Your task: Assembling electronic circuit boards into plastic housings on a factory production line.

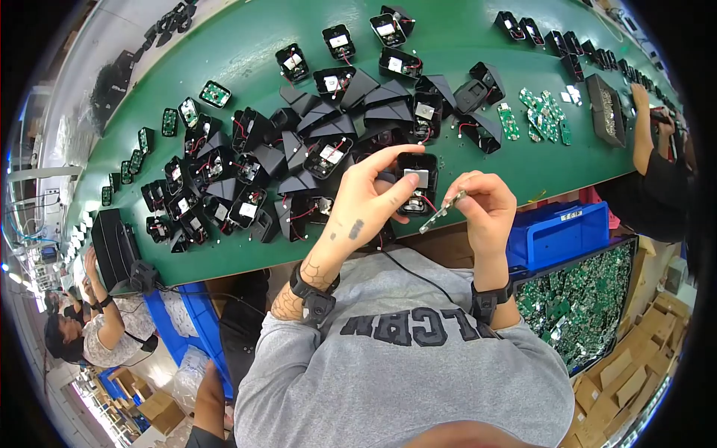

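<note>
My left hand (371,196) is closed around a black plastic housing (420,162), its thumb on the silvery-white block inside. Red wires run from the housing toward a small green circuit board (441,212). That board is pinched by its edge between the thumb and fingers of my right hand (484,207), just right of the housing. It is tilted, and I see it nearly edge-on. Both hands are above the near edge of the green table (299,263). Behind and left of them lie many similar black housings (329,155) with white blocks and red wires.
Loose green circuit boards (544,116) lie to the right, beside a black tray of small parts (606,110). A blue bin (559,235) and a large box of boards (579,306) stand at lower right. Other people work at the left and at the right (665,149).
</note>
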Demonstrator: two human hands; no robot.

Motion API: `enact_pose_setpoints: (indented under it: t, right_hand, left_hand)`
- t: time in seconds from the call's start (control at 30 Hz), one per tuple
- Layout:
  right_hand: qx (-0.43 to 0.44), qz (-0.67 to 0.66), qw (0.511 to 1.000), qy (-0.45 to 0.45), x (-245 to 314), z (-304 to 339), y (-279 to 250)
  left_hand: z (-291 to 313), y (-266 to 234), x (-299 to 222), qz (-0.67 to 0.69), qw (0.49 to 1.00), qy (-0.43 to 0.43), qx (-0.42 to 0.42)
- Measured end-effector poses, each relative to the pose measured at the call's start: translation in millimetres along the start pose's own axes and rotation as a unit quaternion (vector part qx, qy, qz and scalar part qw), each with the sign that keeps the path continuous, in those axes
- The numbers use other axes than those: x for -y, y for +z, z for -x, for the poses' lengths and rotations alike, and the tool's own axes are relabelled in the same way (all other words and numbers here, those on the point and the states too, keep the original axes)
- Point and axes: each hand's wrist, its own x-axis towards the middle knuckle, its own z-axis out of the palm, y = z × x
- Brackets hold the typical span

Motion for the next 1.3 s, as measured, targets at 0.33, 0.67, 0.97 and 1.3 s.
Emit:
enact_pose_setpoints:
  t: [0.33,0.67,0.97,1.3]
  right_hand:
    - [-0.058,0.056,0.984,0.160,12,-9,9]
    - [-0.001,0.330,0.941,-0.083,14,-15,11]
    - [0.077,0.323,0.931,-0.152,5,-8,1]
    - [0.094,0.375,0.898,-0.212,10,-20,14]
  left_hand:
    - [11,5,5,-0.123,0.989,0.063,-0.042]
    - [13,7,18,0.107,0.993,0.030,0.032]
    - [15,17,14,0.098,0.993,0.051,-0.051]
    - [14,16,15,0.124,0.990,0.047,-0.040]
